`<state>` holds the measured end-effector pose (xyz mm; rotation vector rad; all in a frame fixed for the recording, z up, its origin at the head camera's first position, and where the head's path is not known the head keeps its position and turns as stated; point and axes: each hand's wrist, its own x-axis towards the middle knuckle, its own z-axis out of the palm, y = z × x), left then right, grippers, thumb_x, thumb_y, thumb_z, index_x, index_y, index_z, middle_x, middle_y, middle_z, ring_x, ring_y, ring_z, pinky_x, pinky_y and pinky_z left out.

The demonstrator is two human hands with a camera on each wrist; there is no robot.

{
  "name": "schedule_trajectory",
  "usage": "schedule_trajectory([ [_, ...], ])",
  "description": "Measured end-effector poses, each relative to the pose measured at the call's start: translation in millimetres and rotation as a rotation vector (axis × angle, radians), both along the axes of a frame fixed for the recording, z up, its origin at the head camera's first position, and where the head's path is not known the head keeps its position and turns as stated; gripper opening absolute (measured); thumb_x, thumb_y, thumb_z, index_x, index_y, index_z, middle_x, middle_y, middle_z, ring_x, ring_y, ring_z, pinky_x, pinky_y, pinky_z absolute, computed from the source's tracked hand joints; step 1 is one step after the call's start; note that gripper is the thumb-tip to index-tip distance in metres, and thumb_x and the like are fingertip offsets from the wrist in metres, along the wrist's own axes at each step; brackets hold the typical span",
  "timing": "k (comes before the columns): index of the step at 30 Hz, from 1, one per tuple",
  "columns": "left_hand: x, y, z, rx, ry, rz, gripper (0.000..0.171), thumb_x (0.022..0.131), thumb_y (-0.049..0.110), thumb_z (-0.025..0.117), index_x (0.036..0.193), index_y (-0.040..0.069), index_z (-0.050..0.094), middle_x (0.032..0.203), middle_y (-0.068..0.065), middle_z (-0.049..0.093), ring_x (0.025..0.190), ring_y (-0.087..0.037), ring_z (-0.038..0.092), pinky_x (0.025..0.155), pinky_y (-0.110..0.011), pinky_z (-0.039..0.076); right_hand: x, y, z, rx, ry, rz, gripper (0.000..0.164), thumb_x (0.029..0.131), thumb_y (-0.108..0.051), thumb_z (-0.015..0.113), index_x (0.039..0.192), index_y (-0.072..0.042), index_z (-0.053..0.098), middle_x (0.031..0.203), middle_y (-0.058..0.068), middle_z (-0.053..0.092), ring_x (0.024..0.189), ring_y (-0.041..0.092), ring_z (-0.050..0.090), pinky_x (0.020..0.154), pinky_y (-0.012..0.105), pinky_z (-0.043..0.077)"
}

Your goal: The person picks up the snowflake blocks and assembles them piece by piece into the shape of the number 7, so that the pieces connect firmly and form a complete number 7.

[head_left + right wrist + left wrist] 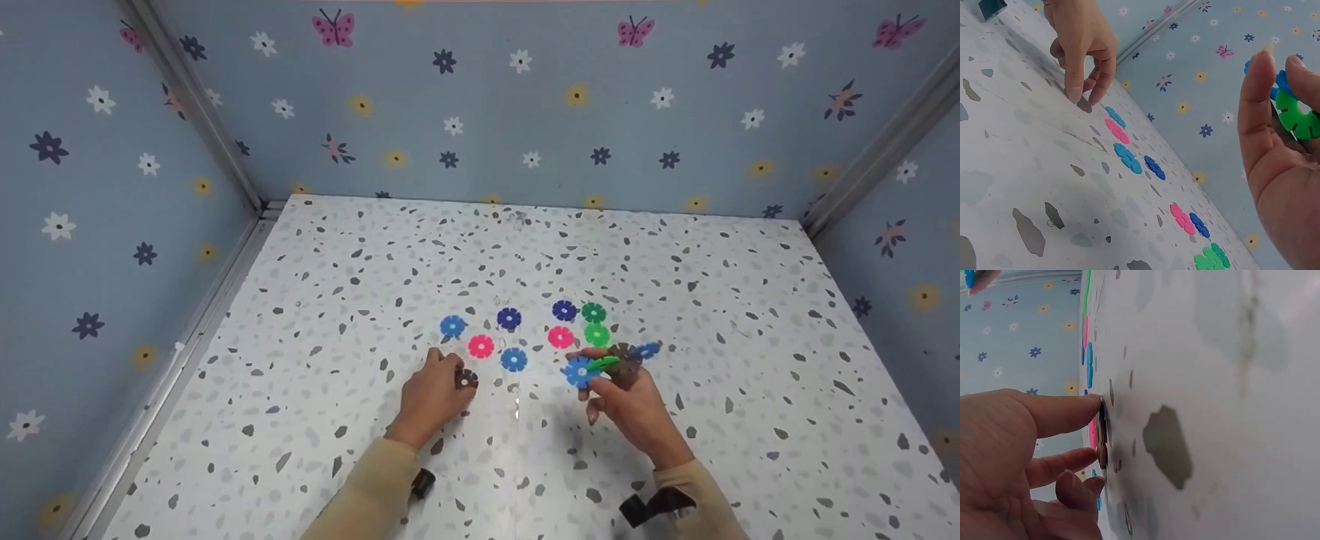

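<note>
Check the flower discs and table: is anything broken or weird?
No disc looks broken. The loose discs lie flat; the joined discs in the right hand stick out at angles, which seems fine. A brownish streak on the tabletop looks odd, unlike its grey flecks; maybe dirt or wear.

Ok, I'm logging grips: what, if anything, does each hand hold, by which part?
Right hand: joined discs, pinched by the blue disc at their left end. Left hand: a brown disc, pinched at its rim.
</note>
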<state>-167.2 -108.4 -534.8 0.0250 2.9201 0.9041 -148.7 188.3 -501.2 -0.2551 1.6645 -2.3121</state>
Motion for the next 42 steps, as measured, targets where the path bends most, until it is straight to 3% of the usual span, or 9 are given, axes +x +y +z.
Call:
schedule_trajectory([
  [4, -0.2, -2.6, -1.0, 0.012, -0.010, 0.002, 0.033, 0.082, 0.022, 0.078, 0.105, 0.003, 0.063, 0.096, -0.006, 0.048, 0.075, -0.021, 0.053, 0.069, -0.038, 0.049, 0.8, 0.4, -1.0, -0.021, 0.025, 0.020, 0.042, 0.096, 0.004, 0.055, 0.136, 0.005, 0.045, 0.137, 0.021, 0.052, 0.082, 0.021, 0.060, 0.059, 0.027, 0.053],
  [9, -0.1, -1.7, 0.5, 0.078, -0.002, -0.013, 0.034, 0.080, 0.018, 0.080, 0.102, 0.007, 0.057, 0.092, -0.003, 0.054, 0.076, -0.020, 0.054, 0.071, -0.038, 0.048, 0.7, 1.8, -2.7, -0.036, 0.059, 0.028, 0.036, 0.097, 0.003, 0.054, 0.133, -0.004, 0.053, 0.135, 0.018, 0.054, 0.082, 0.020, 0.060, 0.059, 0.026, 0.053],
  [16, 2.7, 4.2, 3.6, 0.113, 0.012, -0.044, 0.026, 0.086, 0.014, 0.076, 0.103, 0.013, 0.056, 0.085, -0.003, 0.065, 0.074, -0.019, 0.058, 0.066, -0.037, 0.048, 0.0, 0.7, -3.0, -0.034, 0.053, 0.019, 0.036, 0.098, 0.001, 0.056, 0.134, -0.005, 0.054, 0.133, 0.015, 0.056, 0.083, 0.020, 0.061, 0.059, 0.027, 0.054],
  [26, 9.2, 22.8, 18.8, 0.193, 0.120, -0.122, 0.020, 0.088, 0.013, 0.074, 0.098, 0.016, 0.057, 0.086, 0.005, 0.067, 0.071, -0.012, 0.057, 0.063, -0.032, 0.047, 0.5, -0.7, -2.2, -0.016, 0.043, 0.012, 0.037, 0.099, -0.001, 0.056, 0.136, -0.001, 0.052, 0.135, 0.017, 0.056, 0.083, 0.021, 0.060, 0.059, 0.028, 0.053],
  [36, 20.6, 50.7, 37.2, 0.418, 0.290, -0.209, 0.020, 0.088, 0.011, 0.076, 0.103, 0.012, 0.063, 0.090, 0.003, 0.069, 0.065, -0.008, 0.055, 0.058, -0.024, 0.048, 0.2, -2.9, -0.3, 0.006, 0.012, -0.043, 0.036, 0.097, 0.000, 0.057, 0.132, 0.000, 0.053, 0.132, 0.017, 0.057, 0.082, 0.023, 0.060, 0.058, 0.029, 0.053],
  [42, 23.4, 61.3, 44.5, 0.512, 0.312, -0.227, 0.019, 0.088, 0.009, 0.076, 0.102, 0.011, 0.064, 0.091, 0.003, 0.068, 0.071, -0.012, 0.059, 0.063, -0.025, 0.052, 0.8, -5.1, 0.8, -0.008, 0.023, -0.041, 0.033, 0.097, 0.000, 0.055, 0.130, -0.003, 0.055, 0.130, 0.017, 0.058, 0.081, 0.021, 0.059, 0.058, 0.027, 0.053],
])
